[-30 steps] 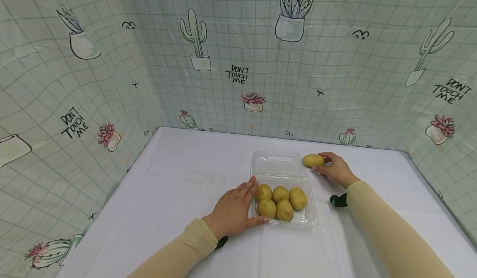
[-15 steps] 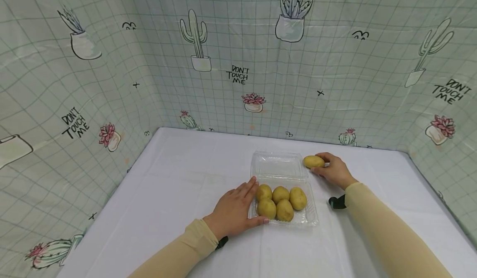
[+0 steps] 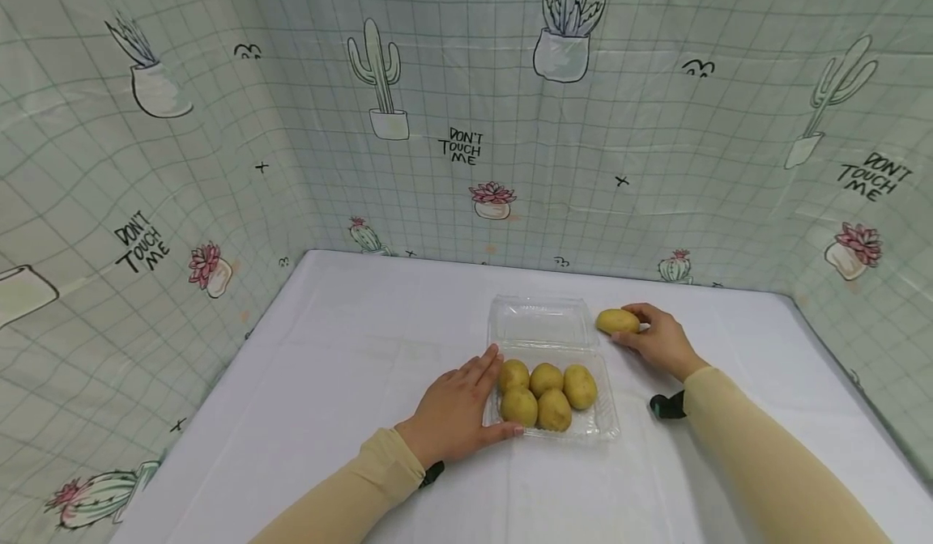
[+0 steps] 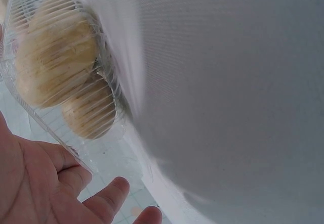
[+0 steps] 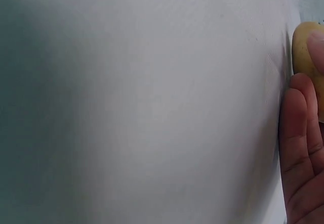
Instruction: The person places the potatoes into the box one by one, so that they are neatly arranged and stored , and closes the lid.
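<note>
Several potatoes [image 3: 553, 410] sit in the base of a clear plastic clamshell box [image 3: 602, 422], whose lid [image 3: 543, 321] lies folded back on the table. My left hand [image 3: 455, 410] rests against the box's left side, its fingers extended along the wall and its thumb at the front edge. Through the ribbed wall, the left wrist view shows potatoes [image 4: 55, 62] above my fingers. At the right of the lid, my right hand [image 3: 663, 343] pinches another potato [image 3: 615, 321] between thumb and fingers. In the right wrist view, that potato [image 5: 302, 49] is partly cut off by the frame edge.
A white cloth [image 3: 379, 342] covers the table. Grid-patterned fabric [image 3: 466, 82] with printed cacti surrounds it at the back and both sides. Dark wrist-worn pieces [image 3: 666, 405] show beside both sleeves.
My right hand, holding the potato, has shifted slightly right and toward me. My left hand stays at the box, and the head view has turned very slightly.
</note>
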Tool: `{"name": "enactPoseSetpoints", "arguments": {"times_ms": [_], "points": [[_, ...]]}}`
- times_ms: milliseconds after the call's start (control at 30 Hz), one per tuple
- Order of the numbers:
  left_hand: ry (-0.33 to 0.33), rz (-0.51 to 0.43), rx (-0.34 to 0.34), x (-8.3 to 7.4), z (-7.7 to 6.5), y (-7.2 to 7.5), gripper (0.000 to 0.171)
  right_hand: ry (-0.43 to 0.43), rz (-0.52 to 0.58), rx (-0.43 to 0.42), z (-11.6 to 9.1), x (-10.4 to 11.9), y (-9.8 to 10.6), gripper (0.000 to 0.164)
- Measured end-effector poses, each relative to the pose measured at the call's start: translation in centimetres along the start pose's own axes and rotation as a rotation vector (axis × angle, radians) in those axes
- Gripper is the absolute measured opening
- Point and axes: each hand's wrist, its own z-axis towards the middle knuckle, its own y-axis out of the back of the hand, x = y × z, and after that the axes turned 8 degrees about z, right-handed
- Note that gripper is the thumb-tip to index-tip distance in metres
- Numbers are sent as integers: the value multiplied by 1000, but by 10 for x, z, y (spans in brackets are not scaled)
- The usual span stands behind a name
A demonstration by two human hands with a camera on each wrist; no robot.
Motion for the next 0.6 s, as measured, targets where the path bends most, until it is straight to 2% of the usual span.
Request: {"name": "enactPoseSetpoints", "arguments": {"times_ms": [267, 600], "points": [[-2, -5, -5, -1, -1, 1, 99, 43, 35, 12, -19, 7, 12, 63], [-2, -10, -8, -1, -1, 1, 99, 91, 138, 87, -46, 30, 16, 54]]}}
